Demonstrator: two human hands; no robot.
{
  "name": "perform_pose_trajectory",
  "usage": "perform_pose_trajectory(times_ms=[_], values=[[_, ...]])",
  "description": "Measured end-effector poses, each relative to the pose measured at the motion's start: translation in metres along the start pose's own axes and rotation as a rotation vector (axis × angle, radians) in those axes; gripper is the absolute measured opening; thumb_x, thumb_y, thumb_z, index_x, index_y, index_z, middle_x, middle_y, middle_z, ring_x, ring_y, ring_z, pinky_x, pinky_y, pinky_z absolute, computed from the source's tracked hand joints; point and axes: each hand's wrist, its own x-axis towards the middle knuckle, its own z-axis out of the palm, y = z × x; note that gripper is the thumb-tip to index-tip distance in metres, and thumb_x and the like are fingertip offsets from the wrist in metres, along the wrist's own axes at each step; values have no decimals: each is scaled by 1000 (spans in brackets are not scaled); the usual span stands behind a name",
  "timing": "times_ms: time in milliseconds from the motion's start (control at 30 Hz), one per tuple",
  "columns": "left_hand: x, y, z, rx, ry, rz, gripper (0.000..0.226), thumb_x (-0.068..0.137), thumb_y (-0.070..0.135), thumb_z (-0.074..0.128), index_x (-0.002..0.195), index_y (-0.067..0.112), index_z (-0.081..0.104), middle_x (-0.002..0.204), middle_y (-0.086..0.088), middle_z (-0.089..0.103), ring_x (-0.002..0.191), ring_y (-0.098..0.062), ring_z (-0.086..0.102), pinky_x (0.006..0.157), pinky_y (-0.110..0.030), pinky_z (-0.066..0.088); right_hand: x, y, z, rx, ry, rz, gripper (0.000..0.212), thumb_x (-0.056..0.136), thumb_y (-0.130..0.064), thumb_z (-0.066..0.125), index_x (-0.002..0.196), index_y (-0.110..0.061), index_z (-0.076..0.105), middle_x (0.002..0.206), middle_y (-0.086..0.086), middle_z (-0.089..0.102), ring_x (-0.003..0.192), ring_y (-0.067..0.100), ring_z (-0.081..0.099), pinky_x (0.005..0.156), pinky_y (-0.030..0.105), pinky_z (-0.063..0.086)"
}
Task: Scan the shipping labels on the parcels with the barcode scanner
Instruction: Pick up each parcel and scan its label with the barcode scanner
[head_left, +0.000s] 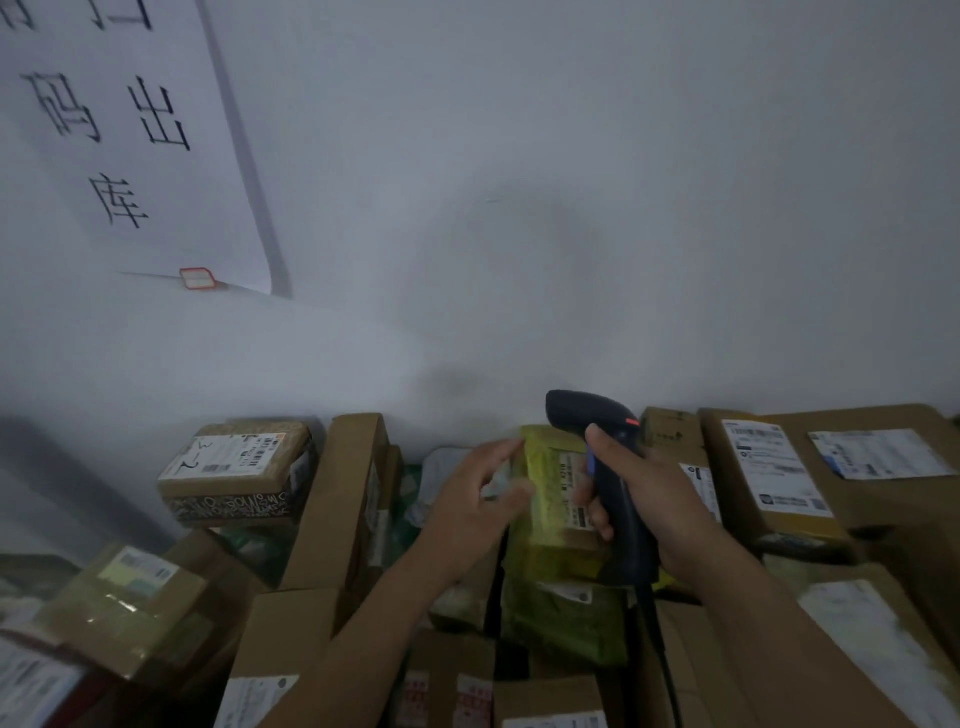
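My right hand (641, 499) grips the handle of a dark barcode scanner (605, 462) with a red light on its head, held upright over the pile. Just left of it lies a yellow-green parcel (545, 499) with a white shipping label (574, 488) on its right side. My left hand (475, 499) reaches to that parcel's left edge with fingers spread and relaxed, fingertips at or near the wrapping; contact is blurred. Several cardboard parcels with labels surround it.
A taped box marked "3-2" (236, 470) sits at the left against the white wall (571, 208). Large labelled cartons (779, 467) stand at the right, more boxes (130, 603) fill the foreground. A paper sign (119, 130) hangs on the wall upper left.
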Motion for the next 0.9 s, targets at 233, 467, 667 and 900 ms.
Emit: perform_pose_trajectory(times_ms=[233, 467, 667, 900], values=[[1, 18, 4, 684, -271, 213, 122, 68, 66, 77, 157, 25, 4, 158, 18, 2, 140, 2, 7, 110, -9, 1, -29, 0, -31, 80, 149, 1, 48, 82, -50, 70, 74, -3, 65, 63, 16, 63, 42, 22, 53, 40, 29, 46], [-7, 5, -33, 568, 23, 117, 102, 65, 54, 84, 147, 21, 33, 143, 11, 24, 130, -5, 27, 106, -4, 20, -29, 3, -30, 27, 143, -13, 44, 84, -49, 69, 86, -6, 63, 65, 13, 66, 45, 21, 55, 44, 29, 46], [7, -36, -87, 911, 294, -40, 107, 57, 81, 58, 145, 24, 34, 142, 3, 29, 128, -17, 32, 106, -34, 41, -12, 21, 6, -87, 14, 52, 43, 87, -47, 68, 86, -4, 64, 63, 8, 68, 46, 18, 58, 44, 27, 48], [33, -56, -96, 1134, 73, -30, 108, 60, 82, 56, 148, 21, 42, 156, -5, 32, 123, -28, 47, 108, -36, 37, 3, 55, 16, -121, -5, 134, 38, 88, -42, 70, 80, -6, 64, 61, 9, 65, 43, 18, 56, 43, 27, 46]])
